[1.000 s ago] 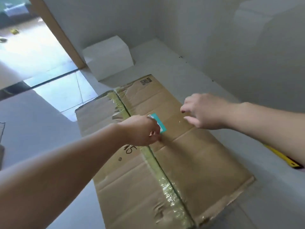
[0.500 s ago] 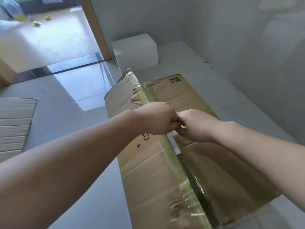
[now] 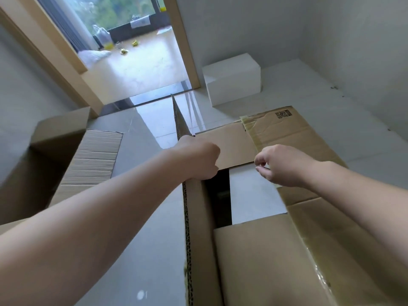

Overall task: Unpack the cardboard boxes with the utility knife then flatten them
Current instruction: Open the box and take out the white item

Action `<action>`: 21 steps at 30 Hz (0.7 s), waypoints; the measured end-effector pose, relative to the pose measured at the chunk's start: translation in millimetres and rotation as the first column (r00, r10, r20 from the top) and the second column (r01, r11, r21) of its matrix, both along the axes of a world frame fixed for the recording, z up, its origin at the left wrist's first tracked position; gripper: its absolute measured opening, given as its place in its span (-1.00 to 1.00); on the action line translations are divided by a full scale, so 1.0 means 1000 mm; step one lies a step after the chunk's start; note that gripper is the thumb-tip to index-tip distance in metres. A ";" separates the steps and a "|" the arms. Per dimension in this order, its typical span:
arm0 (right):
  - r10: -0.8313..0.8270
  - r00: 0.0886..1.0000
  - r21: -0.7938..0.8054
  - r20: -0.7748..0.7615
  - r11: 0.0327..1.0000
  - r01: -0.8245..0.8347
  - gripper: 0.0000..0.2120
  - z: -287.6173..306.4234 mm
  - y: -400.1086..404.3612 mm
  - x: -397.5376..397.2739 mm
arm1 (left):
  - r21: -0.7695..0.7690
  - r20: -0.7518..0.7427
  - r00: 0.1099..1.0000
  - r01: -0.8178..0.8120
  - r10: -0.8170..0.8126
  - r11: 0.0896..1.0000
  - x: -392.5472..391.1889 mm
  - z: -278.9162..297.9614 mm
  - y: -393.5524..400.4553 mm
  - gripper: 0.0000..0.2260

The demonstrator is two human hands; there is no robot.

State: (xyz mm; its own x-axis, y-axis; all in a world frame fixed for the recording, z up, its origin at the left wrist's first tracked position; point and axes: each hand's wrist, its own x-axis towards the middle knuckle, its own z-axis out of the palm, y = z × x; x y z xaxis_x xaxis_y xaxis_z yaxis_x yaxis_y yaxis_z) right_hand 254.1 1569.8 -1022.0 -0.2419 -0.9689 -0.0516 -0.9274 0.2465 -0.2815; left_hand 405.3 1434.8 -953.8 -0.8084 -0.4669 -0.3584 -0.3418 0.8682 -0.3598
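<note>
The left hand [image 3: 198, 159] grips the raised left flap [image 3: 199, 228] of the big brown cardboard box [image 3: 331, 250] on the floor, while the right hand [image 3: 280, 165], fingers curled, hovers above the white item [image 3: 251, 191] inside.

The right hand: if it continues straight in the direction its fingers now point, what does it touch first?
Probably the left hand, which grips the raised flap; the right hand points left across the open gap. Depth is unclear.
</note>
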 end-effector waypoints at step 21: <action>0.149 0.969 0.436 -0.198 0.899 -0.049 -0.82 -0.039 -0.012 0.036 | 0.583 0.114 0.622 -0.673 0.775 0.455 0.048 -0.114 -0.031 -0.68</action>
State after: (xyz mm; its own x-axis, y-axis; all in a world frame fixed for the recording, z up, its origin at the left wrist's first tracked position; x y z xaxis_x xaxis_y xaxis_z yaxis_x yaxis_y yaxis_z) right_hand 290.5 1557.5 -1061.2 -0.1996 -0.8854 -0.4198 -0.9788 0.1998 0.0441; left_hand 452.9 1403.9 -1067.5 -0.3316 -0.6815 -0.6524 -0.9411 0.2876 0.1779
